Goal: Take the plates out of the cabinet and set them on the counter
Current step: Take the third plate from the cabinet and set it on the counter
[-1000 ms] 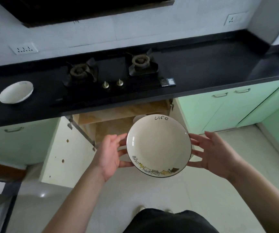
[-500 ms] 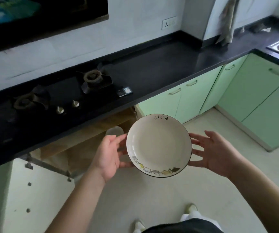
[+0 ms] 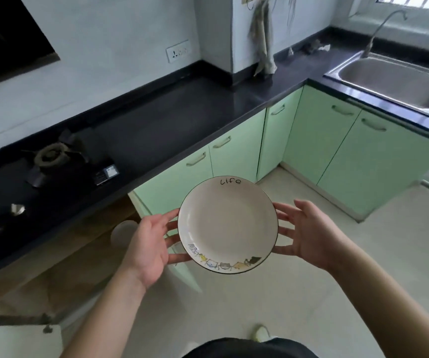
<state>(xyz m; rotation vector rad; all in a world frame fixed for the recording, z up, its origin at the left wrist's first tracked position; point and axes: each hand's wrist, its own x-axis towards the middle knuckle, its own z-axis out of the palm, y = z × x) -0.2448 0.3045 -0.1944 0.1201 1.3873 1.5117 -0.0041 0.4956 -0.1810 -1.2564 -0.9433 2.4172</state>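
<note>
I hold a white plate [image 3: 227,224] with a dark rim, the word "Life" at its far edge and small cartoon cats along its near edge. My left hand [image 3: 147,248] supports its left side with fingers under the rim, and my right hand [image 3: 309,235] supports its right side the same way. The plate hangs level over the floor, in front of the black counter [image 3: 172,122]. Below the counter the open cabinet [image 3: 79,251] shows a wooden shelf with another white dish [image 3: 123,233] on it, partly hidden by my left hand.
A gas hob [image 3: 50,157] with two knobs sits in the counter at left. A steel sink [image 3: 399,78] with a tap is at the right corner. Green cabinet doors [image 3: 236,156] line the base. The open white door [image 3: 17,339] juts out at lower left. A cloth [image 3: 262,40] hangs on the wall.
My view has swung to the right, bringing the sink and the right stretch of counter into sight. The plate stays held between both hands in the same grip.
</note>
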